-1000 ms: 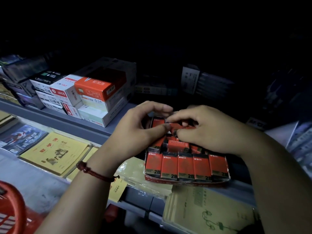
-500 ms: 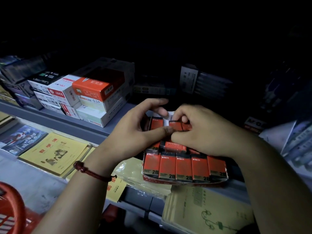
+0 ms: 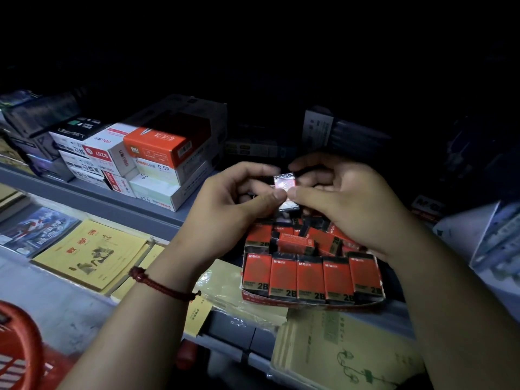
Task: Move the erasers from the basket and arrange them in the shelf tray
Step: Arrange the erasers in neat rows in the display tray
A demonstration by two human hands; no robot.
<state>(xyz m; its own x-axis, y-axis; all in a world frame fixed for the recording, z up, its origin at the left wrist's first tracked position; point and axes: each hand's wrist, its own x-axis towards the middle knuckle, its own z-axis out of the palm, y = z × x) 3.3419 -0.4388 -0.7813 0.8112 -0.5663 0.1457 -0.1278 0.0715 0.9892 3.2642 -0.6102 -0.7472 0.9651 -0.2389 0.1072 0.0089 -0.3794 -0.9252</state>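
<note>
Now both pinch one eraser [image 3: 284, 184]: three o'clock from the left hand [image 3: 233, 209], nine from the right hand [image 3: 343, 204], above the tray [image 3: 309, 304].

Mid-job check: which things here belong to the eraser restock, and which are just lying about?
Job: held eraser, pinched by left hand and right hand; shelf tray; front-row erasers; red basket.
Lying about: stacked stationery boxes; yellow exercise books; green-printed notebook.

basket [image 3: 26, 323]: cut by lower-left edge; tray [image 3: 309, 304] back rows: behind right hand [image 3: 351, 204]; eraser [image 3: 284, 182] label: unreadable
</note>
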